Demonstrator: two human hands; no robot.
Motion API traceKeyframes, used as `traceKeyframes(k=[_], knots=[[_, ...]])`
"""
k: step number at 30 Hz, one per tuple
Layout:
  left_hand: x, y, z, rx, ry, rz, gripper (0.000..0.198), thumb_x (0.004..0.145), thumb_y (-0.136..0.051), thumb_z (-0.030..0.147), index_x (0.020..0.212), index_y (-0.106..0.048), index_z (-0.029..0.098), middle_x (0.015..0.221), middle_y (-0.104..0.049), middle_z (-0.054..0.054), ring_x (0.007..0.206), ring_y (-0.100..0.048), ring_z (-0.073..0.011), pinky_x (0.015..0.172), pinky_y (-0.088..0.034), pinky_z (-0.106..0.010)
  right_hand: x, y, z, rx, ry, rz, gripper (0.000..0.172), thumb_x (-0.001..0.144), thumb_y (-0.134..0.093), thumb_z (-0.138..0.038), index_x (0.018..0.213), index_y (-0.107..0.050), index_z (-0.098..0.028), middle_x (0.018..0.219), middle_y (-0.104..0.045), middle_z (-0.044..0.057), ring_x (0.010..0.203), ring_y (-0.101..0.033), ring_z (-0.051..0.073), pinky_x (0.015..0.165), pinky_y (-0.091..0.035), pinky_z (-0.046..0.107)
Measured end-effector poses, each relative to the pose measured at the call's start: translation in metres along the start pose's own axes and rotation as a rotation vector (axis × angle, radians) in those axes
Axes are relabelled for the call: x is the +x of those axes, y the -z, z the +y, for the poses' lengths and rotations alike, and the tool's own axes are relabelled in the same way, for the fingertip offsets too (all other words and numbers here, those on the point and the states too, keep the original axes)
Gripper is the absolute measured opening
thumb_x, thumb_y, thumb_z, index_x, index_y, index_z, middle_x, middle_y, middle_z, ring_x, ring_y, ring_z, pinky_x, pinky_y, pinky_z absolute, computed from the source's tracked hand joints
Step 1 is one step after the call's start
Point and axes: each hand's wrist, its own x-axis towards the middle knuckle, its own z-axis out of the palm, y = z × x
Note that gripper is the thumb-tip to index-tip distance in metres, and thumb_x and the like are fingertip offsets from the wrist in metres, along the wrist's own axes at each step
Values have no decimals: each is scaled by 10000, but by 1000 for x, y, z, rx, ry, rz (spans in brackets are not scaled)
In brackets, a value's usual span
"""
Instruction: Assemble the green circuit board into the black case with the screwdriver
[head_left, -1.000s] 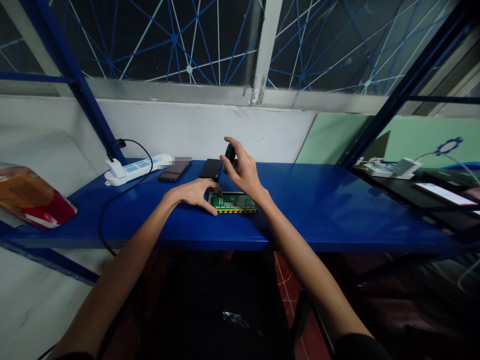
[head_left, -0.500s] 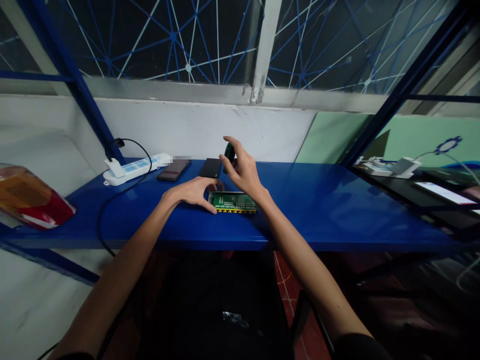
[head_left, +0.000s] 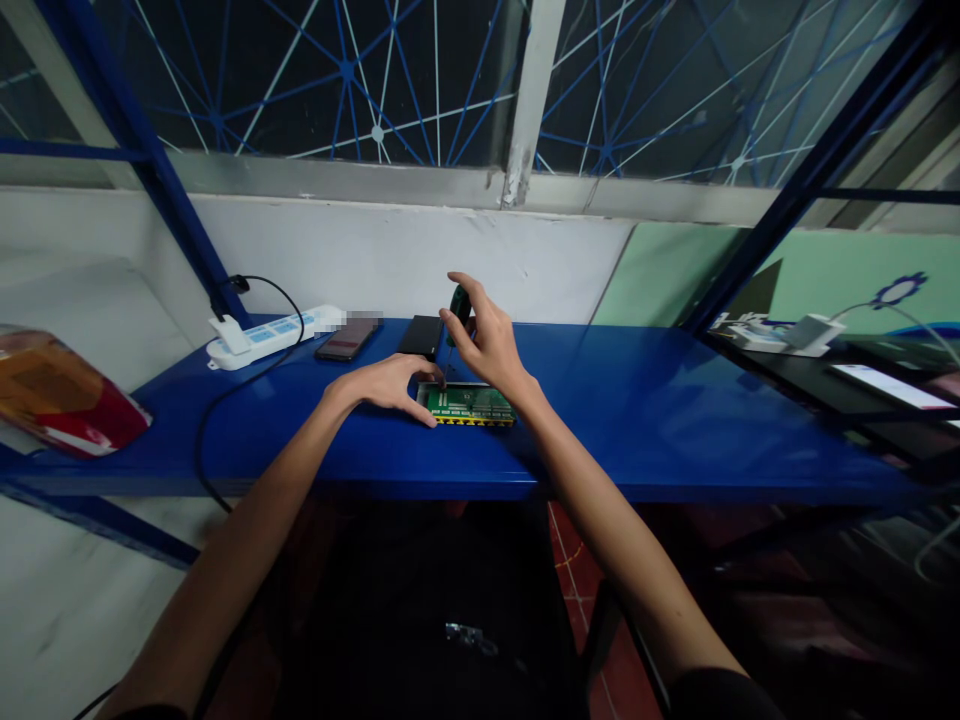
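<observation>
A green circuit board (head_left: 474,403) lies in a shallow metal tray on the blue table, with a row of yellow-edged ports along its near side. My left hand (head_left: 386,385) clasps the board's left end, thumb at the near corner and fingers at the far edge. Above the board, my right hand (head_left: 487,340) holds a screwdriver (head_left: 458,308) by its dark green handle, index finger over the top. The screwdriver stands nearly upright, its thin shaft pointing down near my left fingertips. Where its tip rests is too small to make out.
Behind my hands lie a flat black box (head_left: 420,336) and a phone (head_left: 348,339). A white power strip (head_left: 274,338) with a black cable (head_left: 214,410) is at the left, beside a red and orange package (head_left: 64,395). Blue posts frame the table (head_left: 637,420); a wall stands behind it.
</observation>
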Motion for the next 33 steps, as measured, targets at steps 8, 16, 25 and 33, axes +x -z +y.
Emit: traceKeyframes(k=[8, 16, 25, 33], knots=[[2, -1, -1, -22, -20, 89, 558, 728, -677, 600, 1099, -652, 184, 1144, -656, -89, 1069, -585, -257, 903, -430, -344, 0, -1, -1, -13, 4, -13, 454, 989, -348, -389, 1395, -352, -186, 1025, -595, 105, 754, -594, 188, 666, -476, 338], [3, -1, -4, -24, -41, 87, 522, 742, -694, 544, 1082, -674, 148, 1136, -653, -104, 1055, -597, -246, 920, -427, -327, 0, -1, -1, -18, 10, -16, 454, 994, -331, -393, 1394, -349, -181, 1018, -593, 108, 752, -590, 188, 657, -471, 333], [2, 0, 0, -16, -24, 55, 656, 635, -750, 600, 1116, -657, 163, 1154, -648, -96, 1077, -585, -260, 918, -434, -339, 0, 0, 0, -31, 9, -19, 452, 997, -335, -381, 1400, -335, -175, 975, -589, 93, 715, -577, 175, 639, -451, 317], [1, 0, 1, -18, -22, 2, 658, 634, -749, 577, 1154, -636, 190, 1201, -637, -93, 1095, -582, -278, 908, -433, -362, 0, 0, -2, -5, -25, -16, 466, 990, -328, -418, 1402, -338, -200, 976, -593, 89, 694, -573, 177, 633, -458, 327]])
